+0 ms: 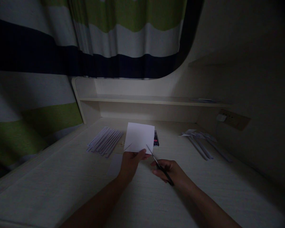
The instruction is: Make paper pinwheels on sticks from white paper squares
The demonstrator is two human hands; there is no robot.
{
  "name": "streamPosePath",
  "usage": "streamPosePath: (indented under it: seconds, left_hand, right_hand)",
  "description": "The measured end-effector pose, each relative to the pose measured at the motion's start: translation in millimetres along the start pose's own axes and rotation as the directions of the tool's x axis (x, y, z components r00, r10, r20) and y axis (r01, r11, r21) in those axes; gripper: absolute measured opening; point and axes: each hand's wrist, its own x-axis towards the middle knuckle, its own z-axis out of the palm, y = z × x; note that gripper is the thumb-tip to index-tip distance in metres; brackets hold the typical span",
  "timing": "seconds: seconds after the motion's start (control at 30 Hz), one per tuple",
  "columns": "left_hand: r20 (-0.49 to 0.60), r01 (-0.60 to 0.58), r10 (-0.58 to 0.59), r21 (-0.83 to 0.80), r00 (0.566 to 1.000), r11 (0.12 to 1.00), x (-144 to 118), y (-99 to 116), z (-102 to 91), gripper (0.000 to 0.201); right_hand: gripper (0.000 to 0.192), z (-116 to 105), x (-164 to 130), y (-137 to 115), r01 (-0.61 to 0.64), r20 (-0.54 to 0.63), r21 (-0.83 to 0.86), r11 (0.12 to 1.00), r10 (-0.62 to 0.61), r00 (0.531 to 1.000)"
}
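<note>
My left hand (131, 161) grips the lower edge of a square white sheet of paper (140, 136), thumb on top and fingers beneath. A short slanted line, perhaps a cut, shows near the sheet's lower left corner. In my right hand (172, 172) is a pair of scissors (165, 174) with dark handles. Its blades point up and left, and their tip overlaps the sheet near its lower right corner. Behind the sheet's right edge a phone (156, 142) is partly hidden. Another piece of paper (115, 164) lies on the desk beside my left wrist.
Several rolled paper sticks (105, 142) lie side by side at the left. At the right are more paper sticks with flared paper ends (199, 142). A shelf (142, 99) runs along the back, below a striped curtain (133, 41). A wall socket (235, 118) is at the right.
</note>
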Motion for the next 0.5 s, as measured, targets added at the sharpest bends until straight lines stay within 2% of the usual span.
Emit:
streamPosePath:
  seconds: [0.1,0.3,0.5]
  left_hand:
    - [0.033,-0.012,0.013,-0.026,0.999,1.0,-0.9,-1.2,0.8,0.021]
    - [0.024,-0.012,0.013,-0.019,1.0,1.0,-1.7,-1.0,0.6,0.021]
    - [0.054,-0.007,0.004,0.039,0.999,0.999,-3.0,-1.7,1.1,0.021]
  right_hand:
    - [0.041,1.2,-0.2,-1.6,0.031,-0.009,0.016,0.999,-0.031,0.999]
    - [0.04,0.6,-0.1,4.3,0.023,-0.041,-0.008,1.0,-0.024,0.999]
    - [0.042,0.5,2.1,6.7,0.045,-0.023,0.027,0.999,-0.045,0.999]
